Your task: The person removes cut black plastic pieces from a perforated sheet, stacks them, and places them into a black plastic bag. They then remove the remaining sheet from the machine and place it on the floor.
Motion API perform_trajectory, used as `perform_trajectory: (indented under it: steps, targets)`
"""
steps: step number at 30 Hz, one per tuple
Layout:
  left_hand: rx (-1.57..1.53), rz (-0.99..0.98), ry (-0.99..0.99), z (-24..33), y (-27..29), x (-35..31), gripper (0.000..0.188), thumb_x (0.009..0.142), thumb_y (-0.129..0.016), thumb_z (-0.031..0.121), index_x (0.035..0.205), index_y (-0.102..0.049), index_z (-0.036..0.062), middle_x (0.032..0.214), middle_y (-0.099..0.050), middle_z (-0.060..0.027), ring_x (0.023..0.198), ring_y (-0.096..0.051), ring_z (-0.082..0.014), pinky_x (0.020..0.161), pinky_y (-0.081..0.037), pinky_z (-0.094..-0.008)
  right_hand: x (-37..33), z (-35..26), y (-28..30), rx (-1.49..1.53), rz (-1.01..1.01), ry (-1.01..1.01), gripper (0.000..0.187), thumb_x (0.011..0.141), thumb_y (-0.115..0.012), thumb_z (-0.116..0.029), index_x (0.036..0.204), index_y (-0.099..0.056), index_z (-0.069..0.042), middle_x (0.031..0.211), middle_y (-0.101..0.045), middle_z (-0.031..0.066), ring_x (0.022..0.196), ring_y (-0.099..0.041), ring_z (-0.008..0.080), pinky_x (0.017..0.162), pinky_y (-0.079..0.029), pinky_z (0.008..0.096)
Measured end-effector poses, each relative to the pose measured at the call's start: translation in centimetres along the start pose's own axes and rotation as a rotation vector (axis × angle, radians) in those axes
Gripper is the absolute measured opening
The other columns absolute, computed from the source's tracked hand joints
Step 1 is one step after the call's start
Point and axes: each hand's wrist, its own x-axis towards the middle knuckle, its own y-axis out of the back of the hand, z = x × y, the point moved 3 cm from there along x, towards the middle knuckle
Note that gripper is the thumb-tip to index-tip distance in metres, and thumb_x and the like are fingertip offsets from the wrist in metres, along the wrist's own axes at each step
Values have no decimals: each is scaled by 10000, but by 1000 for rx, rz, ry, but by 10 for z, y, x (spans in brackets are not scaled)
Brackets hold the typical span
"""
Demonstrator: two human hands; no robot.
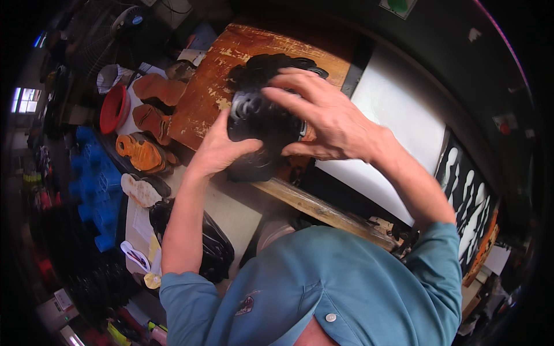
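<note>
A stack of thin black pieces (262,124), blurred by motion, stands on a worn brown board. My left hand (222,147) cups its near left side, thumb over the black surface and index finger along the edge; the other fingers are hidden. On the right side, my right hand (332,118) arches by the stack with fingers and thumb spread apart. Whether its fingertips touch the pieces I cannot tell. Pale curved edges show between that thumb and fingers. More black pieces (283,60) lie heaped just behind, on the scratched board (210,72).
Sole-shaped brown and orange pieces (144,153) lie left of the board, near a red round container (115,108). Blue plastic crates (95,184) stand farther left. A black plastic bag (216,248) sits by my left forearm. To the right is a white sheet-like surface (395,115).
</note>
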Motion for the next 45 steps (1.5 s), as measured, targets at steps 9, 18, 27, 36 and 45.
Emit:
perform_trajectory:
  steps: [9,18,27,36,45]
  targets:
    - [193,155,33,-8,-18,-17,930,742,-920,293,1466,-442,-42,1372,-624,-287,1319,-605,-370,1115,-473,-435,95,8,-58,-187,-645,184,1157,599,-956,-343,1540,-408,51,1161,-684,198,1134,-658,365,1062,-485,412]
    - [153,233,17,-43,-29,-38,832,768,-916,325,1394,-517,-50,1227,-695,-303,1170,-678,-442,1000,-541,-477,105,13,-74,-89,-837,300,835,619,-952,-414,1253,-642,32,1307,-618,216,1302,-550,357,1175,-400,470]
    - [144,225,-77,-34,-23,-37,703,760,-924,217,1333,-588,-11,1159,-747,-244,1094,-740,-357,954,-575,-429,107,18,-76,93,-975,104,651,603,-944,-304,1117,-679,-5,934,-714,197,936,-696,411,853,-552,471]
    - [-568,93,-479,18,47,-45,1032,767,-972,310,1568,-401,-2,1339,-669,-173,1256,-625,-211,1085,-511,-367,99,-7,15,361,-399,-279,689,622,-1005,-260,1158,-696,43,951,-778,171,900,-774,295,837,-613,391]
    - [-1044,-20,-725,36,41,-54,1364,690,-969,552,1634,-211,-74,1617,-427,-194,1520,-392,-275,1262,-309,-417,88,-49,36,705,42,-568,804,635,-1020,-220,1305,-669,56,1144,-775,137,1055,-738,225,1001,-578,365]
